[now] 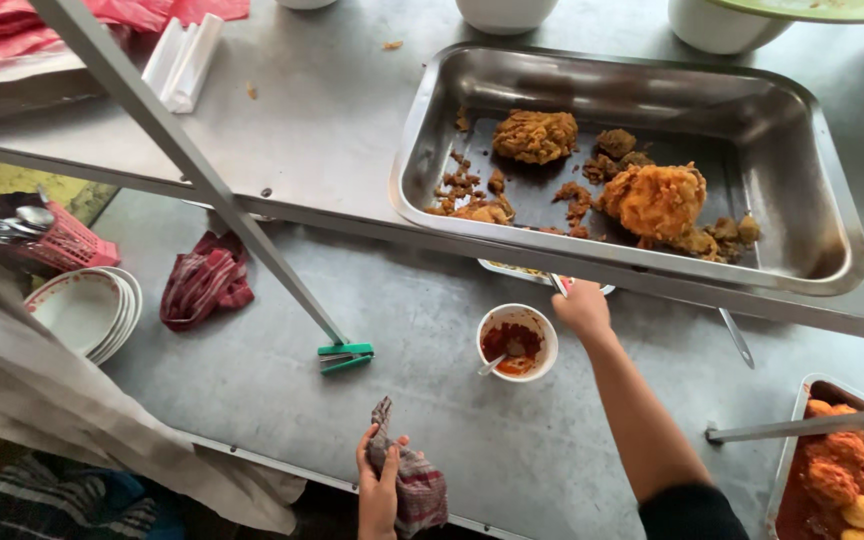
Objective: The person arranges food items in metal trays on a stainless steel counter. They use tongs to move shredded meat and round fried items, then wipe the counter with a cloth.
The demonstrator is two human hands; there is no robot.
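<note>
left hand [377,490] fingers clamped round checked rag [414,485]; right hand [582,308] under steel tray [832,240], fingers hidden

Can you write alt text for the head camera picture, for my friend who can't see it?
Seen from above, a person's right hand reaches under a steel shelf beside a small white bowl of red sauce, while the left hand holds a checked cloth. On the shelf above sits a metal tray with fried food pieces.
</note>
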